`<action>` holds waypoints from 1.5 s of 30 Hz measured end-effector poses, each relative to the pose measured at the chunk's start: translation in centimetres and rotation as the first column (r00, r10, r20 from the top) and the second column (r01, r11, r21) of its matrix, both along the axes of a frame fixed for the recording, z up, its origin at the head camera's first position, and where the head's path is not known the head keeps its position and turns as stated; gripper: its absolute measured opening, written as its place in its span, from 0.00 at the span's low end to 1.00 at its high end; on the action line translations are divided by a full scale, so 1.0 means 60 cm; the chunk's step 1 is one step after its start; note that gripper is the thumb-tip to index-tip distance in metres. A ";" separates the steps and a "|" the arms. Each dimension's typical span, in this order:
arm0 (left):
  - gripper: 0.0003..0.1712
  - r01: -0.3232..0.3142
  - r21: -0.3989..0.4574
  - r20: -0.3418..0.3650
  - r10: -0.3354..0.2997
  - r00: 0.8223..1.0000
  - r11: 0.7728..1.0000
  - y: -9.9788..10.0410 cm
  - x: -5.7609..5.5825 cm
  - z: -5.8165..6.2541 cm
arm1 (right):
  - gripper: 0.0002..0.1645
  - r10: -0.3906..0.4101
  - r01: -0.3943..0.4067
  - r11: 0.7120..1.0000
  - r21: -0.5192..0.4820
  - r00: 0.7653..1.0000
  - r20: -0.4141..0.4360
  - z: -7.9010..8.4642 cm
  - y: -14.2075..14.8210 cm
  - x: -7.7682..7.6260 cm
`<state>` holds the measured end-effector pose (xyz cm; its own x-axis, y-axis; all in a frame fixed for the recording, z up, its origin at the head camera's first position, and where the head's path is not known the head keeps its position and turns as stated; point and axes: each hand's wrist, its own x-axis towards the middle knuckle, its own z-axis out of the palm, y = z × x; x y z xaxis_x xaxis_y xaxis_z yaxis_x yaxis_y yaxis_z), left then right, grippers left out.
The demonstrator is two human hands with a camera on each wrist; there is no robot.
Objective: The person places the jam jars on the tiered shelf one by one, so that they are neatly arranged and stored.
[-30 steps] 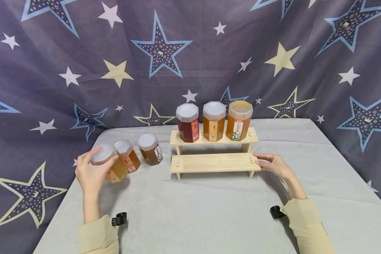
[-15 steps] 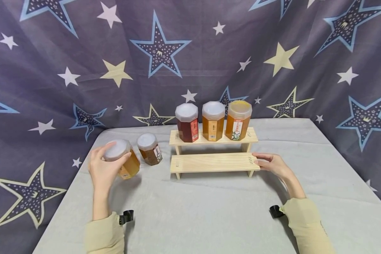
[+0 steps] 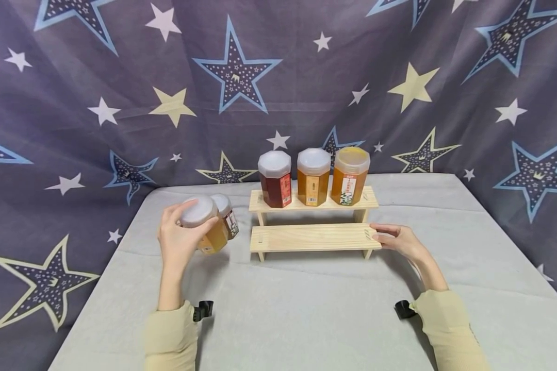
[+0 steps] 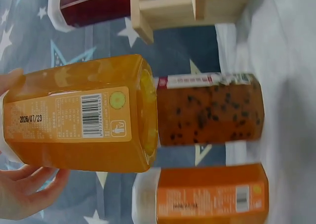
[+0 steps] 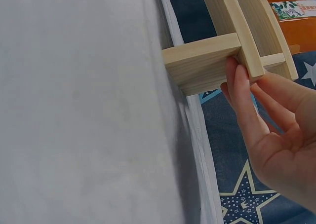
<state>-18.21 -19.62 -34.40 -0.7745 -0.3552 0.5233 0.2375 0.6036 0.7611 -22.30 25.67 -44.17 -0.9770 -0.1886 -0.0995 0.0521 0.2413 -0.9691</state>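
My left hand (image 3: 176,243) grips an amber jar (image 3: 215,238) with a white lid, thumb and fingers around its top. In the left wrist view the jar's base is up off the table. Close behind it stands a brown jar with dark specks (image 4: 212,110), partly covered in the head view. A jar with an orange label (image 4: 212,197) stands beside that one in the left wrist view, hidden in the head view. My right hand (image 3: 401,240) pinches the right end of the lower step of a wooden two-step rack (image 3: 311,238), thumb and fingertips at its edge.
On the rack's upper step stand a dark red jar (image 3: 275,180), an amber jar with a yellow label (image 3: 312,180) and an amber jar with a white-and-red label (image 3: 349,180). A grey cloth (image 3: 301,314) covers the table; a star-patterned curtain (image 3: 297,93) hangs behind.
My left hand has carried the amber jar to the right, passing in front of the orange-labelled jar and now overlapping the brown one. My right hand has stayed at the rack.
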 end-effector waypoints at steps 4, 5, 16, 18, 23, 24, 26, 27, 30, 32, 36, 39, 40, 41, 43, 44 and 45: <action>0.29 0.046 0.014 0.003 -0.046 0.999 0.999 0.018 -0.005 0.003 | 0.31 -0.001 0.001 1.000 0.004 1.000 0.002 0.000 0.000 0.001; 0.29 0.058 0.017 0.008 -0.058 0.998 0.998 0.022 -0.006 0.004 | 0.31 0.001 -0.001 1.000 0.003 1.000 0.001 0.000 0.000 0.001; 0.29 0.158 0.035 -0.020 -0.158 0.987 0.987 0.072 -0.016 0.012 | 0.31 0.000 0.000 1.000 -0.009 1.000 0.004 0.000 0.001 0.000; 0.29 0.170 0.032 -0.025 -0.170 0.985 0.985 0.083 -0.017 0.014 | 0.31 0.001 -0.001 1.000 -0.006 1.000 0.004 0.000 0.002 0.000; 0.28 0.216 0.043 -0.026 -0.215 0.976 0.976 0.115 -0.021 0.014 | 0.31 -0.001 0.001 1.000 -0.001 1.000 0.005 0.002 0.003 0.001; 0.28 0.225 0.042 -0.028 -0.224 0.974 0.973 0.122 -0.022 0.014 | 0.31 -0.001 0.001 1.000 0.000 1.000 0.006 0.002 0.002 0.002; 0.28 0.238 0.032 -0.034 -0.237 0.971 0.971 0.135 -0.023 0.013 | 0.31 0.000 0.000 1.000 0.001 1.000 0.008 0.003 0.002 0.003; 0.28 0.239 0.021 -0.037 -0.238 0.971 0.971 0.142 -0.024 0.013 | 0.31 0.001 -0.001 1.000 0.002 1.000 0.010 0.004 0.001 0.003; 0.28 0.245 -0.001 -0.046 -0.245 0.968 0.970 0.162 -0.025 0.010 | 0.31 0.005 -0.005 1.000 0.002 1.000 0.008 0.003 0.000 0.004; 0.28 0.254 -0.004 -0.047 -0.254 0.966 0.967 0.176 -0.026 0.008 | 0.31 0.006 -0.006 1.000 0.002 1.000 0.005 0.002 0.000 0.003; 0.28 0.278 0.012 -0.037 -0.277 0.960 0.961 0.201 -0.028 0.004 | 0.31 0.006 -0.006 1.000 0.004 1.000 -0.006 0.000 0.001 0.002; 0.28 0.290 0.021 -0.028 -0.289 0.957 0.957 0.218 -0.030 0.002 | 0.31 0.008 -0.008 1.000 0.002 1.000 -0.009 -0.001 0.001 0.001; 0.28 0.294 0.024 -0.025 -0.294 0.956 0.955 0.223 -0.030 0.002 | 0.31 0.009 -0.009 1.000 0.001 1.000 -0.009 0.000 0.001 0.001; 0.28 0.296 0.021 -0.021 -0.296 0.955 0.955 0.228 -0.031 0.000 | 0.31 0.010 -0.010 1.000 0.000 1.000 -0.009 0.000 0.001 0.002; 0.28 0.307 0.023 -0.019 -0.306 0.952 0.952 0.237 -0.032 -0.001 | 0.31 0.011 -0.011 1.000 -0.001 1.000 -0.006 0.000 0.001 0.002; 0.28 0.311 0.024 -0.019 -0.311 0.950 0.950 0.241 -0.032 -0.002 | 0.31 0.010 -0.010 1.000 -0.001 1.000 -0.007 0.000 0.001 0.002; 0.28 0.316 0.023 -0.018 -0.316 0.949 0.949 0.246 -0.032 -0.002 | 0.31 0.009 -0.009 1.000 -0.004 1.000 -0.006 0.000 0.001 0.002</action>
